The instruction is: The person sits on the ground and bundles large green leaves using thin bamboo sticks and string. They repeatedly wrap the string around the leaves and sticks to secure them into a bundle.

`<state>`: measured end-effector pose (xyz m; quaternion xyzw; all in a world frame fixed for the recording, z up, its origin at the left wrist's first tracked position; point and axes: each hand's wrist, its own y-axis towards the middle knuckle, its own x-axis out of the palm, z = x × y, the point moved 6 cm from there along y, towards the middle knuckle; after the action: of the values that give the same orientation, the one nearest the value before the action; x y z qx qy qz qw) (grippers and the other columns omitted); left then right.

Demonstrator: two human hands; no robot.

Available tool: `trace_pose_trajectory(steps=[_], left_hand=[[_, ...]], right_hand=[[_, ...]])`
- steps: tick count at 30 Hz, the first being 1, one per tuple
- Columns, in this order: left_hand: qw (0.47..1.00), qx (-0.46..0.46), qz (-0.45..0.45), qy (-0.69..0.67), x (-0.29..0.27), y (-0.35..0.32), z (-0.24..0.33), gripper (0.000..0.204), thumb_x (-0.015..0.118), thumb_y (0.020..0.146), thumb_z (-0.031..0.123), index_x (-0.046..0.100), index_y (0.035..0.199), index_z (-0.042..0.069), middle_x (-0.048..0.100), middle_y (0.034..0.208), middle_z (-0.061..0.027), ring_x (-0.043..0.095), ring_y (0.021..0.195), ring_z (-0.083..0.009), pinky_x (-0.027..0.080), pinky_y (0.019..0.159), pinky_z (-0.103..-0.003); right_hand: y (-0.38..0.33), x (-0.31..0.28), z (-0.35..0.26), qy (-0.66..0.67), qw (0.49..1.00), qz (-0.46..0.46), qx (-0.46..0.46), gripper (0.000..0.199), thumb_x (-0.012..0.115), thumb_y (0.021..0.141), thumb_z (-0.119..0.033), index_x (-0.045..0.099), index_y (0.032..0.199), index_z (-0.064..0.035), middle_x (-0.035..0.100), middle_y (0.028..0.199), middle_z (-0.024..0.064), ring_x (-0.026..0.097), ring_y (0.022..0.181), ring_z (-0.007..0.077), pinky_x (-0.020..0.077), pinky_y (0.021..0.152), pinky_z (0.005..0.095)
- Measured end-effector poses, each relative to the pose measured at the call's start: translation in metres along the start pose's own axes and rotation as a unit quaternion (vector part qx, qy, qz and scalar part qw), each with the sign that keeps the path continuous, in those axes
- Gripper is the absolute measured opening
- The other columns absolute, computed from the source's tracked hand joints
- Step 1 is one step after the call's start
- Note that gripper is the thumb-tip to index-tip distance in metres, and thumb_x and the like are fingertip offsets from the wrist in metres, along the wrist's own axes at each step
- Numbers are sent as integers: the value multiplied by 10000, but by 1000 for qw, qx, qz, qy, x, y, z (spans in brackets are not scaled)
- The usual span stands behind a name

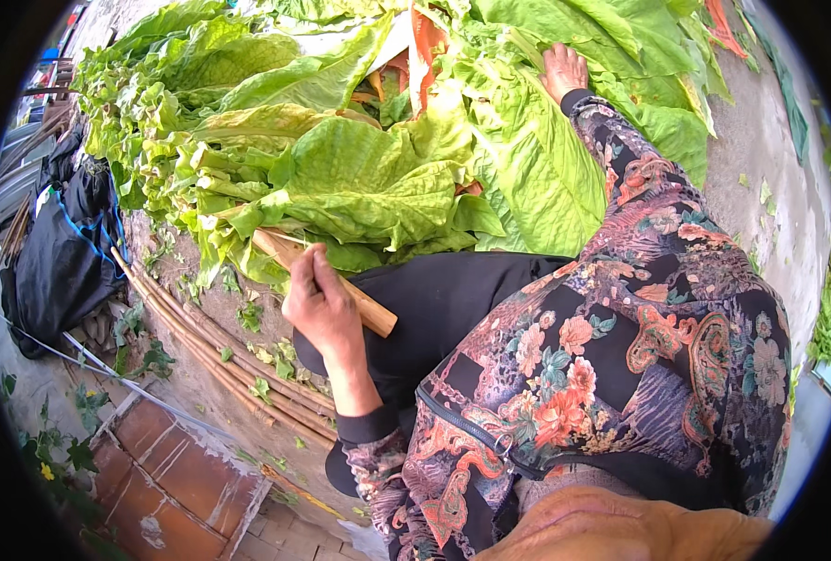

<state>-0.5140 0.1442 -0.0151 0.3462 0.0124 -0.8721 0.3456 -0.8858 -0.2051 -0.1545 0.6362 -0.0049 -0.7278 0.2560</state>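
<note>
Leaf pile (359,192), big green leaves, fills the upper middle, just past the person's knees. Near leaf butts lie beside the left hand (326,304), ahead of it and to its left. Wooden stick (373,313) slants across the lap at that hand, long axis from leaf edge down toward the body's right. Left fingers curled in, thumb and forefinger about together — can't tell if they clamp the stick or just a thin strand near the tips. Right hand (565,73) reaches far out, palm down on the pile's right part, fingers partly hidden; hold unclear. Left is nearer the stick — right well apart. Orange-red strip (425,56) among leaves. Farther left: long poles (211,348) on the ground, black bag (60,266).
</note>
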Motion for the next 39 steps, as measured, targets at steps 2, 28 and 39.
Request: trace_pose_trajectory(steps=[2,28,39], left_hand=[[991,83,-6,101,16,3,5,104,565,871,57,635,937,18,666,790,-110,653,683,-226,510,601,-310],[881,-163,-149,-418,54,7,-12,161,588,903,157,541,900,4,506,648,20,419,554,-48,342,493,-203],[984,-42,-104,-139,-3,-10,-9,168,617,879,133,591,955,-15,555,648,4,490,581,-49,395,534,-206]], right_hand=[[-2,6,7,-31,997,-18,-64,389,684,744,-263,539,1065,-100,546,1054,121,535,973,296,417,780,456],[-68,-196,-237,556,661,-436,-251,460,693,695,-155,580,1118,-12,638,900,95,578,842,142,474,776,289],[-89,-194,-287,647,568,-315,-400,533,746,744,-162,491,1189,-16,610,1027,100,562,951,194,458,842,336]])
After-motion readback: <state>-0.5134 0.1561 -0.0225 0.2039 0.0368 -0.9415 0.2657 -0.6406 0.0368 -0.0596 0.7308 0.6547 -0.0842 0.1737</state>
